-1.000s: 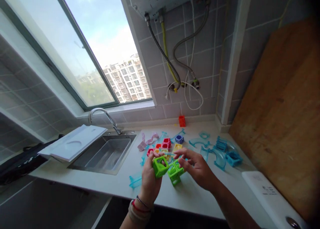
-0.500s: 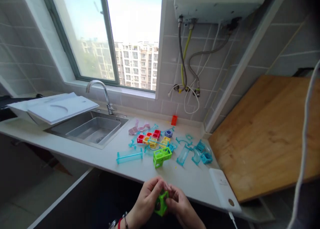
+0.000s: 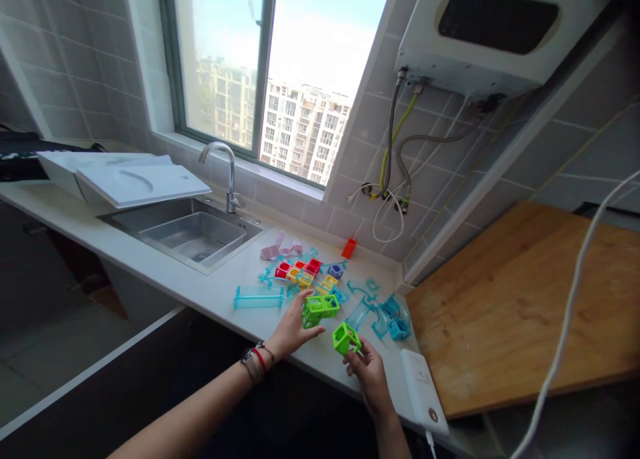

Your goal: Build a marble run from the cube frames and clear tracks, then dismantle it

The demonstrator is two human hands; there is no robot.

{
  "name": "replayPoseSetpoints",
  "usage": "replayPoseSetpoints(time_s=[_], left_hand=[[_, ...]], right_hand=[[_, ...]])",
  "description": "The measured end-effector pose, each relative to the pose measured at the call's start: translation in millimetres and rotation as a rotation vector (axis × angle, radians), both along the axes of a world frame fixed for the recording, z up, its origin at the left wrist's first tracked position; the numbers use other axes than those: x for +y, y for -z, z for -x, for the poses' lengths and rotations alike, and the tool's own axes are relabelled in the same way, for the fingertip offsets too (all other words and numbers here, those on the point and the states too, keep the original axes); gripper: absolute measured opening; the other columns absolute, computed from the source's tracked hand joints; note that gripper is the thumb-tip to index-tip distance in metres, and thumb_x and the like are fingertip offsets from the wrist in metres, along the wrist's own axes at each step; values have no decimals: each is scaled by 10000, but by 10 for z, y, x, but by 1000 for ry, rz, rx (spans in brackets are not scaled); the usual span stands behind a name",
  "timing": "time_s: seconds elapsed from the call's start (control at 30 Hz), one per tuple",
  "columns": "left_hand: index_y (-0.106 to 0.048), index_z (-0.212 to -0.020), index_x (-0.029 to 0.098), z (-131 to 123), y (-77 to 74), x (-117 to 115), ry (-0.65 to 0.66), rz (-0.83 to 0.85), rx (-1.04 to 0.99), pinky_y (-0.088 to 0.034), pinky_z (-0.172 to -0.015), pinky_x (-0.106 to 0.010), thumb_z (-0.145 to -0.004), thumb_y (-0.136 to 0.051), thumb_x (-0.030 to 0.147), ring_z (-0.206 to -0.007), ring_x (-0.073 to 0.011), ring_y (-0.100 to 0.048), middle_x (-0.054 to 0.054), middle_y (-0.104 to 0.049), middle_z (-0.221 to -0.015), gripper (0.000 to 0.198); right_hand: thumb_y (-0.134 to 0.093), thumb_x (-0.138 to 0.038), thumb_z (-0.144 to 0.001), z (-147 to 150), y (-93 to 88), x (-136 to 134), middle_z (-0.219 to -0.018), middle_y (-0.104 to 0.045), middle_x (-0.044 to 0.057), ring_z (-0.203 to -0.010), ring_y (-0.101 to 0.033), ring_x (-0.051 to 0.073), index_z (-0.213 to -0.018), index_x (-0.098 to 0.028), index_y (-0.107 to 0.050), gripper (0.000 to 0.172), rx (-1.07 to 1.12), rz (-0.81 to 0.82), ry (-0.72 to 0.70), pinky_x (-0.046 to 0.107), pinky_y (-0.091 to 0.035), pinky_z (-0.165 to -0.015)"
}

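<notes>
My left hand (image 3: 291, 331) is at the left end of a pair of joined green toy blocks (image 3: 323, 307), its fingers along the far side and its thumb along the near side. My right hand (image 3: 369, 372) pinches a single green open-frame toy block (image 3: 345, 339) above the front of the counter. Behind the hands lie red toy blocks (image 3: 313, 266), yellow toy blocks (image 3: 327, 285) and a purple-blue block (image 3: 335, 270). To the right are blue blocks (image 3: 399, 328) and clear blue track pieces (image 3: 357, 313).
A long clear blue piece (image 3: 259, 301) lies left of the hands, near the steel sink (image 3: 215, 267). Pink pieces (image 3: 271, 251) and an orange block (image 3: 349, 248) sit farther back. A white power bank (image 3: 424, 392) and a leaning wooden board (image 3: 500, 312) flank the right side.
My hands have moved apart and forward over the counter. The left has let go of the single green block and reached the joined pair; the right keeps the single block. The view has tilted.
</notes>
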State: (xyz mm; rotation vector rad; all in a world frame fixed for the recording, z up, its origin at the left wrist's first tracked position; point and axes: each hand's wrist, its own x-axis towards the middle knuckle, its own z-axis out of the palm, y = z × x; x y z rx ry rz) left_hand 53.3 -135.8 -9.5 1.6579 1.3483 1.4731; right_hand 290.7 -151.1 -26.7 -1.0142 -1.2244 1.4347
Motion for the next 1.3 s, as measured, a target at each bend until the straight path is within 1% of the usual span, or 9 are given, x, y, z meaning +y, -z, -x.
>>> replayPoseSetpoints(time_s=[0.1, 0.2, 0.33, 0.47, 0.57, 0.77, 0.9, 1.07, 1.3], left_hand=[[-329, -1445, 224, -63, 157, 193, 75, 71, -95, -458, -1026, -487, -670, -835, 266, -1164, -305, -618, -127, -626, -1262, 927], [-383, -1386, 207, -105, 236, 321, 120, 155, -225, -523, -923, -448, -707, -813, 295, -997, -275, -691, -91, -702, -1093, 808], [-516, -1193, 182, -21, 268, 413, 186, 254, -421, -558, -839, -401, -695, -836, 379, -955, -271, -710, -101, -709, -1065, 624], [-482, -1243, 179, 64, 276, 412, 242, 341, -672, -578, -730, -375, -696, -839, 428, -830, -257, -741, -99, -710, -1028, 699], [-433, -1303, 205, 57, 286, 392, 241, 349, -757, -587, -725, -376, -705, -832, 451, -826, -259, -749, -96, -708, -1050, 760], [-403, -1338, 227, 66, 342, 410, 271, 343, -697, -592, -763, -389, -771, -765, 500, -847, -250, -744, -84, -719, -1072, 725], [-413, -1332, 214, 93, 335, 412, 295, 349, -619, -583, -786, -383, -800, -747, 475, -897, -247, -731, -88, -720, -1071, 679], [-443, -1324, 197, 69, 243, 353, 316, 334, -523, -572, -823, -380, -790, -765, 433, -981, -259, -706, -102, -704, -1115, 667], [-467, -1311, 195, 68, 201, 330, 359, 334, -486, -558, -869, -393, -784, -772, 411, -1015, -264, -694, -107, -692, -1156, 646]], right_hand=[[-837, -428, -726, -17, 140, 91, -1081, -698, 102, -675, -584, 145, -1209, -164, -640, 585, -34, -4, 37, 217, -448, -496], [-811, -428, -760, -29, 197, 84, -1098, -702, 103, -696, -600, 147, -1229, -169, -632, 565, -47, 2, 25, 220, -475, -516], [-804, -428, -767, -51, 167, 62, -1054, -697, 90, -711, -605, 146, -1177, -167, -662, 506, -37, 20, 38, 218, -493, -528], [-785, -460, -772, 22, 122, 142, -982, -672, 68, -704, -594, 145, -1099, -165, -691, 450, -14, 53, 68, 207, -481, -482], [-792, -486, -752, 177, 111, 258, -957, -667, 63, -699, -607, 151, -1083, -161, -695, 474, -27, 35, 89, 217, -498, -478], [-807, -515, -720, 427, 131, 362, -894, -698, 78, -723, -651, 185, -1094, -130, -695, 549, -36, 10, 118, 272, -570, -543], [-808, -519, -724, 404, 164, 326, -915, -715, 90, -739, -681, 203, -1074, -124, -708, 537, -41, 17, 111, 311, -595, -599], [-821, -504, -719, 390, 163, 320, -938, -725, 99, -754, -687, 206, -1077, -122, -714, 534, -48, 32, 96, 326, -606, -632], [-795, -507, -750, 406, 138, 321, -981, -739, 112, -816, -697, 220, -1081, -118, -730, 515, -78, 26, 75, 325, -611, -669]])
